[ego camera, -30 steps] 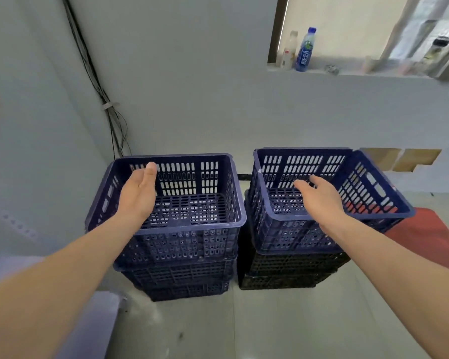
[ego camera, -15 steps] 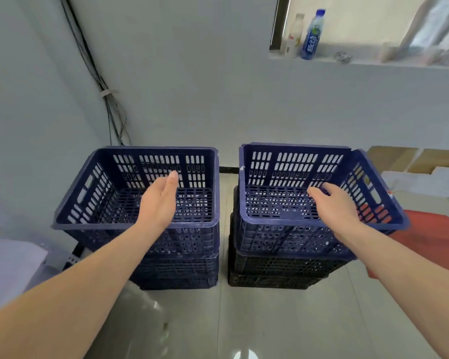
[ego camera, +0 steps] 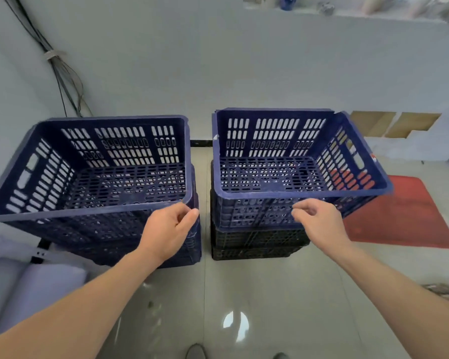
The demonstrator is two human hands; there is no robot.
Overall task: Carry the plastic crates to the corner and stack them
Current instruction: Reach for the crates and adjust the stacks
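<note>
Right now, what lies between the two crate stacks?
Only a narrow strip of bare floor separates the left stack and right stack, seen in the head view.

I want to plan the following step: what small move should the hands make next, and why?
Probably pull the left hand and right hand away to fetch another crate: the left top crate and right top crate already sit on their stacks, and neither hand carries anything.
</note>
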